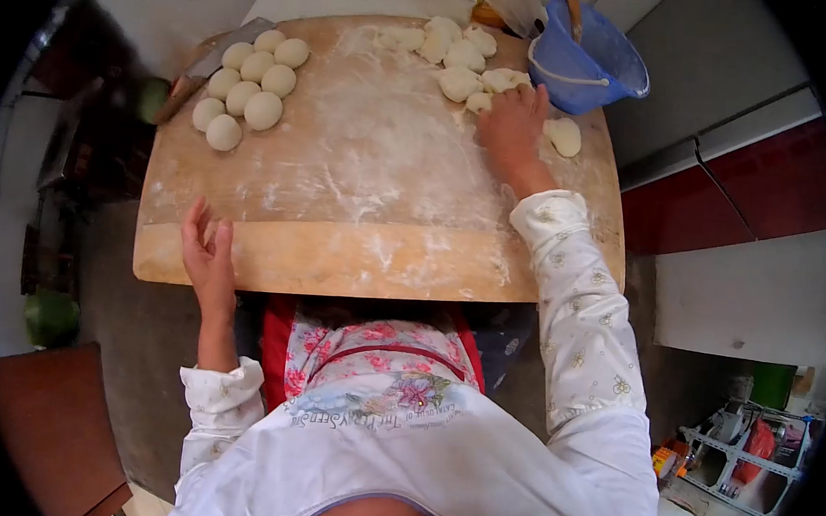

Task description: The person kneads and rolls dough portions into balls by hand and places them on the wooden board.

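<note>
My right hand point(515, 137) reaches to the far right of the floured wooden board point(337, 258), its fingers curled down on a piece of dough point(478, 102). The fingertips are partly hidden. Rough dough lumps point(463, 56) lie in a cluster just beyond it, and a single dough lump point(563, 136) sits to its right. Over the near left edge of the board, my left hand point(209, 255) is held with fingers apart and nothing in it. Several smooth round dough balls point(243, 98) are grouped at the far left.
A cleaver-like blade with a wooden handle point(177, 99) lies along the left edge, beside the balls. At the far right corner stands a blue plastic basket point(575, 83) with a wooden handle sticking out. Red cabinets point(767, 190) flank the right side; a brown surface point(53, 425) is at lower left.
</note>
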A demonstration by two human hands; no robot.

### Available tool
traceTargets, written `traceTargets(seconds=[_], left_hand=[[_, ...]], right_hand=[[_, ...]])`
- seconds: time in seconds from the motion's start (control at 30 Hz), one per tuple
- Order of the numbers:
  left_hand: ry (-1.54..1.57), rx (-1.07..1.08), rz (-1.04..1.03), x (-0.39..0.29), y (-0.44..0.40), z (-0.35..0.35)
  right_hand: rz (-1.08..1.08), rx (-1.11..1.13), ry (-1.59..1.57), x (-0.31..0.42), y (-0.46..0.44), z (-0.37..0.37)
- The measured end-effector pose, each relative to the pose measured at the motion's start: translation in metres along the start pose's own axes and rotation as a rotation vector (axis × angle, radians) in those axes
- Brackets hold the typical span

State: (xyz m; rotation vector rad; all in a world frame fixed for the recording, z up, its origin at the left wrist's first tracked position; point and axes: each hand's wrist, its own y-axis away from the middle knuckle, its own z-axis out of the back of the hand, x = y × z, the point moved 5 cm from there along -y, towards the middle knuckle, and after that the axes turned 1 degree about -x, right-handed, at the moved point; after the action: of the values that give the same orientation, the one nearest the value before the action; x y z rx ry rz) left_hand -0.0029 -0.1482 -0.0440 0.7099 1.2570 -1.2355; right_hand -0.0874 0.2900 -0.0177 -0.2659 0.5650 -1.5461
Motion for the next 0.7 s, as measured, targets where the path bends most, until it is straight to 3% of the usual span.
traceTargets(seconds=[0.07,0.17,0.23,0.3,0.37,0.43,0.5,0.6,0.67,0.7], left_hand=[[0.055,0.045,-0.002,-0.016,0.005,-0.004],[0.209,0.194,0.075,-0.027,0.012,-0.029],[0.278,0.396,0.18,-0.04,0.019,-0.066],[0.297,0.577,0.267,-0.045,0.023,-0.103],[0.372,0.599,0.317,-0.022,0.019,-0.14],[0.33,0.623,0.299,-0.023,0.015,-0.164],[0.29,0.645,0.3,-0.025,0.012,-0.182],[0.287,0.646,0.313,-0.032,0.015,-0.207],[0.296,0.634,0.372,-0.046,0.024,-0.22],[0.171,0.648,0.241,-0.051,0.03,-0.227]], right_hand=[[-0.054,0.195,-0.006,-0.002,-0.015,0.027],[-0.138,0.007,-0.56,0.0,-0.005,0.063],[-0.007,-0.21,-0.573,0.036,0.031,0.099],[0.172,-0.224,-0.656,0.074,0.077,0.096],[0.213,0.096,-0.793,0.103,0.117,0.083],[0.147,0.066,-0.997,0.103,0.134,0.081],[-0.058,0.129,-1.101,0.09,0.132,0.077],[-0.364,0.389,-1.225,0.081,0.132,0.055],[-0.324,0.302,-1.162,0.083,0.131,0.054],[-0.307,0.268,-1.13,0.085,0.131,0.053]])
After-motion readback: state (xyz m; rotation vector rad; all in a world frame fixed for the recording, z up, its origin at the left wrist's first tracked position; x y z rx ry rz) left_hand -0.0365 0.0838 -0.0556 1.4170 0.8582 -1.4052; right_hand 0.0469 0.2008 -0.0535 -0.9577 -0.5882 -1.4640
